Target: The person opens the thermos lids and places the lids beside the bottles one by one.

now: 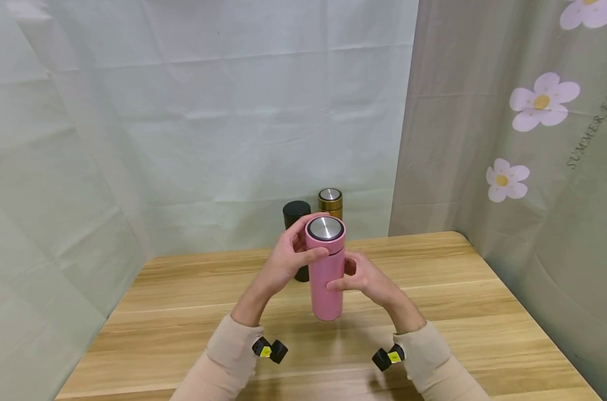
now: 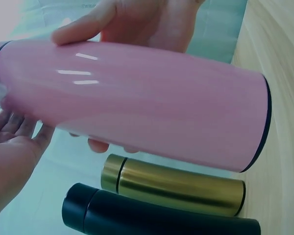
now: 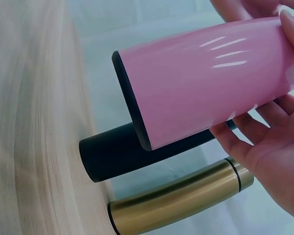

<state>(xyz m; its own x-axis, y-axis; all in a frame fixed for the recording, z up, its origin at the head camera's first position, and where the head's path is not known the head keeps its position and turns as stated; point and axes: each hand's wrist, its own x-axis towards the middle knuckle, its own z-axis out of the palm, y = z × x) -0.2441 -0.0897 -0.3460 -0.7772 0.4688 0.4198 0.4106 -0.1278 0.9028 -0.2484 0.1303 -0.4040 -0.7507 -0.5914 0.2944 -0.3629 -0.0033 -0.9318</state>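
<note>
A pink thermos (image 1: pixel 326 295) with a silver-topped lid (image 1: pixel 326 228) stands upright between my two hands. High up, my left hand (image 1: pixel 283 257) curls round the lid, its thumb lying across the front near the seam. Lower on the body, my right hand (image 1: pixel 367 279) grips the side, thumb in front and fingers behind. The dark base rim (image 3: pixel 131 100) of the thermos shows in the right wrist view, overlapping a black thermos (image 3: pixel 108 152). Behind the pink one, the black thermos and a gold thermos (image 1: pixel 331 201) are partly hidden in the head view.
All this is at a wooden table (image 1: pixel 183 312), with a pale cloth backdrop (image 1: pixel 233 111) behind it. A grey curtain (image 1: pixel 449 139) with printed flowers hangs along the right side. On each sleeve cuff sits a small black camera (image 1: pixel 278 352).
</note>
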